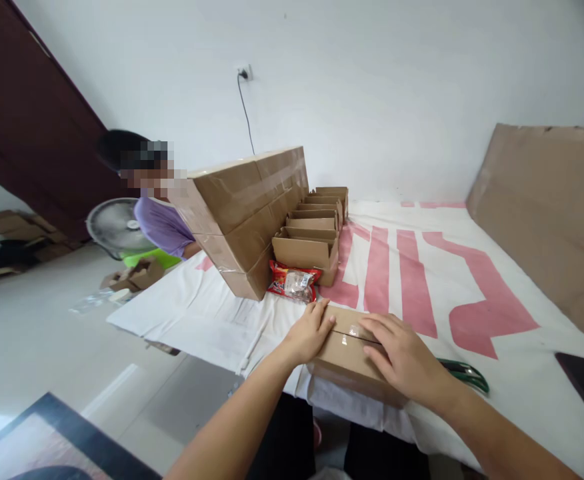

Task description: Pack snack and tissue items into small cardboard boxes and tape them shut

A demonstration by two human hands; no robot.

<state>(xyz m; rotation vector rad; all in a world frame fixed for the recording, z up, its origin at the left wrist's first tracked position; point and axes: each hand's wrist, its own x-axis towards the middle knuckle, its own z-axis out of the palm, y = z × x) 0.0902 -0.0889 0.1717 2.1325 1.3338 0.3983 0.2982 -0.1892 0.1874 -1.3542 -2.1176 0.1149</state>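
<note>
Red packet [293, 283], lettering too small to read, open-topped cartons [302, 252] behind, left hand [309, 335] and right hand [399, 353] resting open on taped box [347, 355]

Smooth white wall [402, 100] above a glossy pale-grey tiled floor [72, 353].
The wall spans eleven to two o'clock, with a square white socket [249, 68], a black plug [243, 75] and a thin black cord [245, 110] just before twelve; a tall dark reddish-brown panel [27, 113] slants across ten, a round grey fan [107, 227] stands at nine, bright light glares off the floor at eight, and a table draped in pink-printed white cloth [515, 267] spreads toward four.
</note>
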